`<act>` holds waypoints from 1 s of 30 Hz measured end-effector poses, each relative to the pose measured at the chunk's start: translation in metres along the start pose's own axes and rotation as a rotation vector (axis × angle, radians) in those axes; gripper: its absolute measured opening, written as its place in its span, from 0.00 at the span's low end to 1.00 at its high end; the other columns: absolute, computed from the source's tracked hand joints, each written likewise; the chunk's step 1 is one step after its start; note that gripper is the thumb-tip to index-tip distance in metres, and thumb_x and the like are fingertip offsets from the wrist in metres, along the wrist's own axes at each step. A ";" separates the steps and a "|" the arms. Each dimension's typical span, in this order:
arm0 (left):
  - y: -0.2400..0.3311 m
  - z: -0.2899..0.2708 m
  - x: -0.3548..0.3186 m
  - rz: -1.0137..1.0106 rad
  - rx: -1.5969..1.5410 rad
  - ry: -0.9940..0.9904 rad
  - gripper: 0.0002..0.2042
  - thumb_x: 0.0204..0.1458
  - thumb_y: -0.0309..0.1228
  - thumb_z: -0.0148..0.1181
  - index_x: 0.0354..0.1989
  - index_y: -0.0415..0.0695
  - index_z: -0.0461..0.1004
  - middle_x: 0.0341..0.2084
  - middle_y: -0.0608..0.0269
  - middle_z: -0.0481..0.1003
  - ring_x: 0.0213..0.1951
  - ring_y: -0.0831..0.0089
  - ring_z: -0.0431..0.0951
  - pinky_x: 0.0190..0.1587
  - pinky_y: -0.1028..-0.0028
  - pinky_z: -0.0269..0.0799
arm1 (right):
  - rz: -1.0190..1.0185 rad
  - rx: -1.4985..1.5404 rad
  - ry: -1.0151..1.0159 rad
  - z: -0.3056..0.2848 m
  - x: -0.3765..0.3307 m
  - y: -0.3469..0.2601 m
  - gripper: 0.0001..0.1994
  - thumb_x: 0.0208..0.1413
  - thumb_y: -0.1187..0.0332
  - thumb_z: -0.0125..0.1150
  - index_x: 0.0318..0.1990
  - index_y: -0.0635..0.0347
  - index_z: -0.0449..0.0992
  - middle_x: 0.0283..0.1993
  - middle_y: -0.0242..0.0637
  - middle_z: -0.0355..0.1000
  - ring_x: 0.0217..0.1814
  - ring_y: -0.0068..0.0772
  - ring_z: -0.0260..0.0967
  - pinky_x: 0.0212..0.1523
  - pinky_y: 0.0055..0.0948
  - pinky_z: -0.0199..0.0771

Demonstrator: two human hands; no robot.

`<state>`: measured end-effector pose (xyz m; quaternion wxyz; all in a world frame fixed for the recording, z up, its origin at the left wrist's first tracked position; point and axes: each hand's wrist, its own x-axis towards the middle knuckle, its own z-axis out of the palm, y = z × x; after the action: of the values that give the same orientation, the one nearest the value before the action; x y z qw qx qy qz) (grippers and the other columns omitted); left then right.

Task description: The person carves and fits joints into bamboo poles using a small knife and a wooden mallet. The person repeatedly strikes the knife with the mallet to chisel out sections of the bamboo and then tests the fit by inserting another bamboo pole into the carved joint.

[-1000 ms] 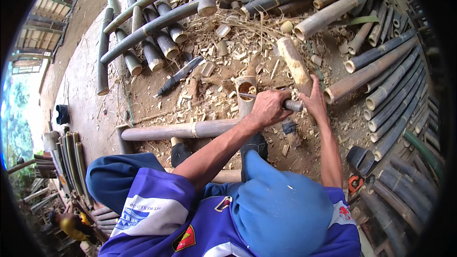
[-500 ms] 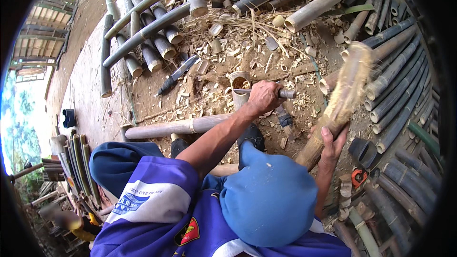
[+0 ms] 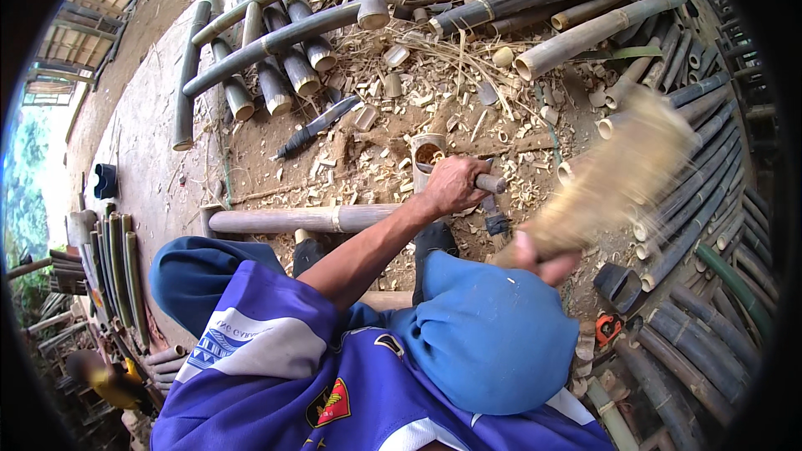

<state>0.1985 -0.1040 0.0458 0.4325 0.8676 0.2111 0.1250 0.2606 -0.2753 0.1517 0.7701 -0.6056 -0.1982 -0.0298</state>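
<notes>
- 2 hands are at work, well apart, above the chip-strewn ground (image 3: pixel 276 159).
- Left hand (image 3: pixel 451 185): clamped on the handle of a blade tool (image 3: pixel 491 184), in the same spot as 1 s ago, at the short upright bamboo section (image 3: pixel 426 154) in the middle of the ground.
- Right hand (image 3: pixel 543 257): closed around the base of a wooden club (image 3: pixel 618 179), blurred by motion. 1 s ago the club sat by the blade; it is now drawn back right. Judgement: a striking cycle is under way.
</notes>
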 end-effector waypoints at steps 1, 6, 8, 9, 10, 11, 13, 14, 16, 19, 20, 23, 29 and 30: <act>0.002 -0.001 0.000 0.044 -0.032 0.078 0.12 0.47 0.38 0.68 0.36 0.44 0.80 0.28 0.49 0.80 0.32 0.48 0.81 0.36 0.56 0.77 | 0.145 -0.245 -0.264 -0.001 0.002 0.005 0.41 0.49 0.69 0.69 0.69 0.66 0.54 0.52 0.51 0.70 0.52 0.44 0.73 0.54 0.43 0.77; 0.003 -0.025 0.040 -0.181 -0.114 -0.053 0.10 0.49 0.38 0.64 0.26 0.44 0.79 0.17 0.56 0.78 0.19 0.67 0.78 0.25 0.65 0.76 | 0.449 -0.550 -0.766 -0.024 0.017 0.014 0.46 0.51 0.67 0.69 0.74 0.62 0.46 0.62 0.60 0.66 0.61 0.53 0.70 0.62 0.46 0.71; -0.011 -0.040 0.077 -0.231 -0.287 -0.099 0.18 0.49 0.48 0.67 0.22 0.45 0.78 0.17 0.61 0.76 0.19 0.72 0.76 0.26 0.66 0.75 | 0.406 -0.326 -0.660 -0.033 0.020 0.015 0.49 0.52 0.68 0.68 0.76 0.61 0.40 0.68 0.59 0.58 0.69 0.55 0.61 0.68 0.49 0.64; -0.018 -0.042 0.094 -0.220 -0.305 -0.102 0.17 0.54 0.45 0.67 0.20 0.47 0.77 0.15 0.66 0.75 0.20 0.79 0.73 0.25 0.70 0.69 | 0.283 -0.353 -0.628 -0.036 0.022 0.015 0.50 0.51 0.69 0.67 0.77 0.60 0.40 0.73 0.59 0.50 0.75 0.55 0.51 0.74 0.50 0.54; -0.027 -0.041 0.110 -0.211 -0.352 -0.240 0.17 0.54 0.46 0.67 0.21 0.47 0.77 0.16 0.67 0.75 0.21 0.79 0.74 0.25 0.71 0.69 | 0.322 -0.358 -0.578 -0.038 0.024 0.016 0.50 0.50 0.69 0.67 0.77 0.60 0.40 0.75 0.59 0.48 0.77 0.56 0.48 0.75 0.50 0.51; -0.037 -0.037 0.123 -0.138 -0.418 -0.324 0.17 0.55 0.46 0.67 0.22 0.46 0.78 0.16 0.68 0.76 0.22 0.79 0.74 0.25 0.71 0.69 | 0.308 -0.371 -0.554 -0.040 0.027 0.016 0.50 0.50 0.69 0.66 0.78 0.59 0.40 0.76 0.60 0.46 0.79 0.57 0.45 0.77 0.49 0.47; -0.056 -0.025 0.140 -0.259 -0.302 -0.443 0.17 0.55 0.46 0.66 0.23 0.46 0.78 0.17 0.69 0.76 0.22 0.80 0.74 0.25 0.72 0.69 | 0.292 -0.374 -0.535 -0.043 0.038 0.017 0.51 0.50 0.67 0.66 0.78 0.58 0.40 0.78 0.60 0.43 0.80 0.58 0.43 0.78 0.48 0.46; -0.065 -0.019 0.145 -0.299 -0.216 -0.535 0.16 0.55 0.46 0.66 0.25 0.46 0.79 0.18 0.70 0.77 0.22 0.81 0.74 0.25 0.73 0.70 | 0.296 -0.370 -0.523 -0.043 0.045 0.019 0.50 0.50 0.67 0.65 0.79 0.58 0.41 0.79 0.59 0.43 0.80 0.57 0.43 0.78 0.48 0.45; -0.078 -0.011 0.152 -0.167 -0.234 -0.561 0.16 0.55 0.46 0.66 0.25 0.46 0.79 0.19 0.70 0.77 0.21 0.81 0.74 0.25 0.75 0.70 | 0.283 -0.368 -0.489 -0.044 0.062 0.022 0.50 0.52 0.66 0.64 0.79 0.57 0.41 0.80 0.58 0.42 0.81 0.56 0.43 0.78 0.47 0.44; -0.079 -0.010 0.151 -0.264 -0.272 -0.599 0.14 0.57 0.45 0.65 0.29 0.48 0.80 0.19 0.69 0.78 0.20 0.83 0.74 0.24 0.78 0.70 | 0.089 -0.404 -0.396 -0.033 0.081 0.031 0.49 0.52 0.68 0.64 0.79 0.58 0.40 0.80 0.59 0.39 0.81 0.57 0.43 0.77 0.49 0.50; -0.075 -0.012 0.148 -0.290 -0.297 -0.561 0.17 0.55 0.47 0.66 0.24 0.47 0.79 0.15 0.69 0.75 0.16 0.81 0.70 0.19 0.76 0.65 | 0.124 -0.439 -0.463 -0.024 0.084 0.036 0.49 0.52 0.68 0.64 0.79 0.58 0.40 0.80 0.59 0.39 0.81 0.57 0.43 0.77 0.49 0.50; -0.055 -0.025 0.135 -0.142 -0.290 -0.477 0.20 0.55 0.51 0.66 0.24 0.45 0.81 0.14 0.67 0.74 0.16 0.75 0.72 0.20 0.70 0.68 | 0.320 -0.419 -0.486 0.010 0.086 0.044 0.51 0.51 0.70 0.68 0.79 0.50 0.42 0.80 0.58 0.42 0.76 0.58 0.55 0.72 0.52 0.65; -0.033 -0.055 0.093 -0.002 -0.346 -0.307 0.16 0.56 0.44 0.69 0.25 0.43 0.80 0.17 0.64 0.77 0.21 0.76 0.75 0.25 0.70 0.71 | 0.146 -0.487 -0.839 0.037 0.100 0.014 0.52 0.48 0.73 0.68 0.79 0.42 0.43 0.79 0.54 0.50 0.74 0.53 0.60 0.71 0.51 0.65; -0.033 -0.058 0.089 0.026 -0.251 -0.301 0.16 0.56 0.43 0.70 0.25 0.42 0.80 0.18 0.63 0.77 0.21 0.77 0.73 0.25 0.69 0.68 | -0.076 -0.515 -0.737 0.040 0.098 0.011 0.51 0.49 0.72 0.66 0.79 0.42 0.43 0.77 0.57 0.51 0.73 0.53 0.61 0.68 0.52 0.70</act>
<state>0.2454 -0.0038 0.0568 0.5624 0.8184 0.1154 0.0246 0.3430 -0.2159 0.1822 0.4708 -0.7400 -0.4674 0.1109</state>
